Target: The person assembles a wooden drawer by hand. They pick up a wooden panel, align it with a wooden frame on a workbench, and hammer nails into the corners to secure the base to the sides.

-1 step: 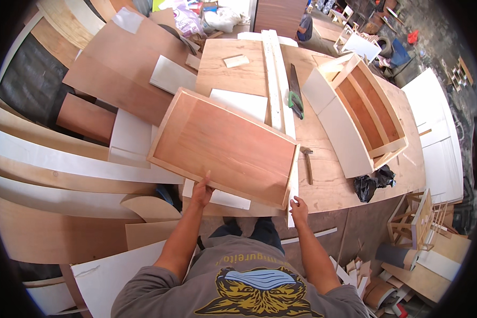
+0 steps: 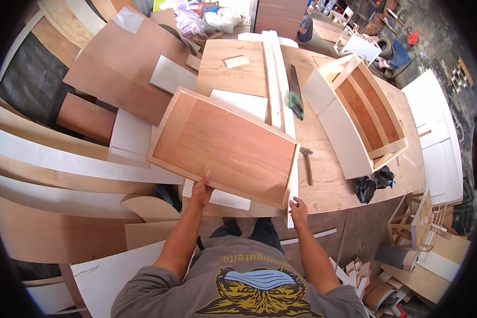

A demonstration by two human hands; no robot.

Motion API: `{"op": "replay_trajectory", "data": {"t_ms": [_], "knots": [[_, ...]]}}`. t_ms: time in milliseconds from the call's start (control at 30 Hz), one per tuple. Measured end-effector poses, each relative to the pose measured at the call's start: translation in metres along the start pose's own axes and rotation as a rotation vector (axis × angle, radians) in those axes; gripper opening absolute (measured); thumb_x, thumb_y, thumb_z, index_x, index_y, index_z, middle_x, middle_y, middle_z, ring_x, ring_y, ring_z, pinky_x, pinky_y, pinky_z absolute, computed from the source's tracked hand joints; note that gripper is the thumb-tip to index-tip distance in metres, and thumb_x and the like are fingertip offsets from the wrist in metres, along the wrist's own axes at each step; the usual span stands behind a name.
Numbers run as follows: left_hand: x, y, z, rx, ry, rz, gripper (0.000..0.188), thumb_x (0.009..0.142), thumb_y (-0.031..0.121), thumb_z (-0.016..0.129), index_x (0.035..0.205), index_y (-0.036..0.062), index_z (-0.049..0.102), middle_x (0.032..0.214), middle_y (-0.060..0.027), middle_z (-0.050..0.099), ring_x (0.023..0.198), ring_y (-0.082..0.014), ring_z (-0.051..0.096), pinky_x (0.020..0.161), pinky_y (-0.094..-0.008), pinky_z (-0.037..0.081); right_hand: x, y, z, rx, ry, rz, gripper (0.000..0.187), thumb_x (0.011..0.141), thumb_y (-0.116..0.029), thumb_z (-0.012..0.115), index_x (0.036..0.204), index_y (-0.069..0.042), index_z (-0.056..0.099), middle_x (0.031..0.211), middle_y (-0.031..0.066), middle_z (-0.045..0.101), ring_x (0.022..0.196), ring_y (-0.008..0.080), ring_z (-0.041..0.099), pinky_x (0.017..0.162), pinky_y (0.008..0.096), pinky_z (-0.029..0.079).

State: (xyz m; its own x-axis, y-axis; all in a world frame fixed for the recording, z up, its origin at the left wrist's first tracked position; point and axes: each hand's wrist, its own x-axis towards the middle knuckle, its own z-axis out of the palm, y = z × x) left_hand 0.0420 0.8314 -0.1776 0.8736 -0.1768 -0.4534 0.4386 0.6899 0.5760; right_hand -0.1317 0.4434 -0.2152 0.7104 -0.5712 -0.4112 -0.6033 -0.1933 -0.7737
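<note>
A shallow wooden drawer (image 2: 228, 146), with a reddish-brown plywood bottom and a pale raised rim, lies at a slant in front of me. My left hand (image 2: 202, 192) grips its near edge, thumb over the rim. Close to the drawer's near right corner is my right hand (image 2: 299, 210), its fingers curled together beside a long white wooden strip (image 2: 294, 186). Whatever those fingers may pinch is too small or hidden to make out. The strip runs under the drawer and juts past the table's near edge. A hammer (image 2: 309, 168) rests just right of the drawer.
On the plywood worktable (image 2: 331, 199) are a green-handled handsaw (image 2: 295, 95), a cabinet carcass (image 2: 358, 111) with open compartments, and a black plastic bag (image 2: 365, 188). Panels (image 2: 122, 63) pile up at left. Offcuts (image 2: 358, 273) lie on the floor at lower right. Another person (image 2: 305, 27) is far behind.
</note>
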Motion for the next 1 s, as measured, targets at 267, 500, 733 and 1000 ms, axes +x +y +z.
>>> {"op": "replay_trajectory", "data": {"t_ms": [267, 500, 733, 1000], "knots": [[0.007, 0.013, 0.000, -0.054, -0.086, 0.159, 0.030, 0.103, 0.018, 0.058, 0.132, 0.0108, 0.056, 0.116, -0.0011, 0.069, 0.100, -0.0162, 0.069, 0.079, -0.0336, 0.057, -0.004, -0.026, 0.006, 0.016, -0.069, -0.002, 0.045, 0.096, -0.026, 0.066, 0.134, -0.002, 0.061, 0.088, 0.0070, 0.068, 0.064, 0.0120, 0.064, 0.054, 0.0267, 0.049], [-0.004, 0.036, 0.039, -0.037, -0.047, 0.248, 0.029, 0.102, 0.014, 0.060, 0.130, 0.0122, 0.057, 0.115, 0.0004, 0.068, 0.099, -0.0147, 0.068, 0.078, -0.0326, 0.056, -0.009, -0.038, 0.010, 0.092, -0.064, -0.021, 0.044, 0.095, -0.019, 0.067, 0.133, 0.002, 0.060, 0.083, 0.0067, 0.066, 0.063, 0.0114, 0.062, 0.057, 0.0266, 0.049], [-0.005, 0.051, 0.057, 0.038, -0.105, 0.321, 0.039, 0.100, 0.011, 0.062, 0.138, 0.0102, 0.054, 0.125, -0.0014, 0.065, 0.112, -0.0172, 0.064, 0.090, -0.0369, 0.054, -0.014, -0.043, 0.014, -0.050, -0.028, -0.101, 0.047, 0.089, -0.023, 0.074, 0.129, -0.002, 0.063, 0.090, 0.0131, 0.070, 0.077, 0.0206, 0.067, 0.072, 0.0364, 0.054], [-0.009, 0.060, 0.063, 0.076, -0.111, 0.303, 0.044, 0.100, 0.010, 0.062, 0.142, 0.0081, 0.050, 0.132, -0.0036, 0.061, 0.120, -0.0195, 0.061, 0.096, -0.0391, 0.054, -0.022, -0.069, 0.017, -0.233, 0.054, -0.351, 0.058, 0.091, -0.035, 0.073, 0.137, -0.005, 0.055, 0.110, 0.0177, 0.064, 0.090, 0.0280, 0.064, 0.080, 0.0395, 0.052]]}}
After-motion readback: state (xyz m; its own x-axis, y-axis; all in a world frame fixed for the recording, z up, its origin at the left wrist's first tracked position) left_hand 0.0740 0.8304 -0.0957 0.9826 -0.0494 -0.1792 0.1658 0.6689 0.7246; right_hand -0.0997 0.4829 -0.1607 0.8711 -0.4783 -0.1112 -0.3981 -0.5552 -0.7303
